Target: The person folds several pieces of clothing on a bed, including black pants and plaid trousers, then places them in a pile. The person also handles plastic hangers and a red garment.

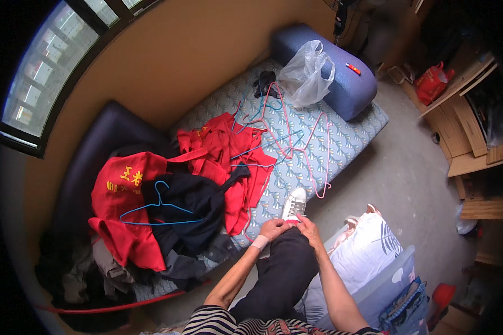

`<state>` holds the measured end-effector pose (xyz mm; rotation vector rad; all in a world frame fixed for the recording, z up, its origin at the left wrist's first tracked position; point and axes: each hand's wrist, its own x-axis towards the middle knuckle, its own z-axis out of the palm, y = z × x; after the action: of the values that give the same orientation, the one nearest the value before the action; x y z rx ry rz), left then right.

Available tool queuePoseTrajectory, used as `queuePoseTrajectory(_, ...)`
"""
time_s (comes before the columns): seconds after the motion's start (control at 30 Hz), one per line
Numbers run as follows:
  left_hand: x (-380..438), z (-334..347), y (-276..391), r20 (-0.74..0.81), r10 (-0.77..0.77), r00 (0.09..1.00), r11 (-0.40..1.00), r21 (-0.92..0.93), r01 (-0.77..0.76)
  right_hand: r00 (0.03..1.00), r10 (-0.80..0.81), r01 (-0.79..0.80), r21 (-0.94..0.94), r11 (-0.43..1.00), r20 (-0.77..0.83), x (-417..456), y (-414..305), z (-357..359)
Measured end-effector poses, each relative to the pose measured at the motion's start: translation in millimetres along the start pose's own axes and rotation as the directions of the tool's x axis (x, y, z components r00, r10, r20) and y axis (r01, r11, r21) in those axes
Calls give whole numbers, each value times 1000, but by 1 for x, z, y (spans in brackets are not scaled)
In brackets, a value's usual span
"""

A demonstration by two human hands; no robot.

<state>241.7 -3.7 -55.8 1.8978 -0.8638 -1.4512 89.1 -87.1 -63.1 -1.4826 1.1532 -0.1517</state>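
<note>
My foot in a white lace-up sneaker [296,203] rests on the edge of a bed with a grey-blue patterned cover [343,138]. At the ankle, my left hand [273,229] and my right hand [310,231] hold the hem of my black trouser leg [291,255], one on each side. A bit of red sock [291,221] shows between the hem and the shoe. Beyond the shoe lie pink clothes hangers [305,149] and blue ones. To the left, red aprons [218,146] and dark clothing [193,201] lie heaped, with a blue hanger [161,204] on top.
A clear plastic bag [308,73] leans on a blue bolster [343,83], which bears a small red packet [353,69]. Right of my leg stands a translucent storage bin [385,276] with white bedding [366,251]. Wooden furniture [457,134] lines the right side.
</note>
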Motion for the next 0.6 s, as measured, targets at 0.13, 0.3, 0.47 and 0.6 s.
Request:
queuePoseTrajectory(0.13, 27, 14, -26, -23, -92, 996, 984, 153, 94, 998, 16, -16, -2, 1000, 54, 1, 0, 9)
queuePoseTrajectory(0.3, 8, 10, 12, 3, -32, 999, 985, 169, 31, 1000, 16, -16, 24, 1000, 8, 4, 11, -11)
queuePoseTrajectory(0.47, -1, -2, -4, -34, 25, 999, 993, 119, -20, 1000, -16, 14, 68, 998, 25, 1, 8, 4)
queuePoseTrajectory(0.6, 22, 13, -2, 19, -82, 996, 965, 251, 74, 982, -189, 187, 97, 978, 12, 16, 43, 4)
